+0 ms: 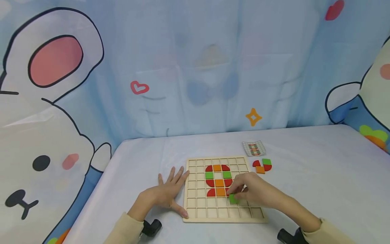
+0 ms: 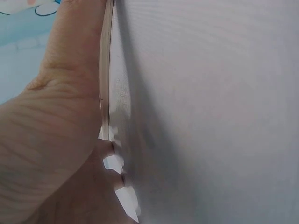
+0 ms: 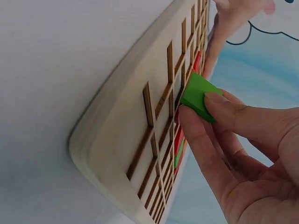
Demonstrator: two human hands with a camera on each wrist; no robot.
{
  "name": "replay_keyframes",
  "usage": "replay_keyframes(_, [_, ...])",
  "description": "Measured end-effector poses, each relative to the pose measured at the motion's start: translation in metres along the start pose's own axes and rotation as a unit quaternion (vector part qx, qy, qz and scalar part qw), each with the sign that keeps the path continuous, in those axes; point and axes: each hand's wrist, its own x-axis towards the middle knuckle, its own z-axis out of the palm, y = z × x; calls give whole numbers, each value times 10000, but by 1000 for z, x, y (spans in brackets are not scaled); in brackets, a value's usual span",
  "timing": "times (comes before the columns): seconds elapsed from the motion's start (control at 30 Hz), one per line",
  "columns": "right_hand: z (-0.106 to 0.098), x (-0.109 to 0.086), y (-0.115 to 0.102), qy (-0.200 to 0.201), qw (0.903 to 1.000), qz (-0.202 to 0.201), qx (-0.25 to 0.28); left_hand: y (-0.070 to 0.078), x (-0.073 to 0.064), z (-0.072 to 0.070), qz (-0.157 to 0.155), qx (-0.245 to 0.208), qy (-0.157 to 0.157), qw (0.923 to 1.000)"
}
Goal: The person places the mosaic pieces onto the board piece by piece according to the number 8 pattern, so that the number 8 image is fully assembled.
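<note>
A wooden grid board (image 1: 199, 210) lies on the white table, with red quarter-round, orange square and green square tiles set in its middle cells. My right hand (image 1: 256, 189) pinches a green square tile (image 3: 200, 95) between thumb and fingers, close over the grid just below the lower right red tile. In the right wrist view the tile is tilted against the board's face. My left hand (image 1: 167, 191) is spread at the board's left side, fingertips and thumb right at its edge. The left wrist view shows the thumb (image 2: 74, 60) along the board's wooden side (image 2: 106, 70).
Beyond the board's upper right corner lie loose tiles: a red one (image 1: 256, 163), an orange square (image 1: 260, 169), a green square (image 1: 266, 161) and another red one (image 1: 267, 167). A small pattern card (image 1: 258, 152) lies behind them. A printed curtain (image 1: 189, 118) hangs behind the table.
</note>
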Motion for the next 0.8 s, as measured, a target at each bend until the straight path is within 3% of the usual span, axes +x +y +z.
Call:
replay_keyframes(0.5, [13,3,-3,22,9999,115,120,2,1,-1,-72,83,-30,9999])
replay_keyframes(0.8, [18,4,-7,215,9991,264,-238,4,0,-2,-128,61,-54,9999])
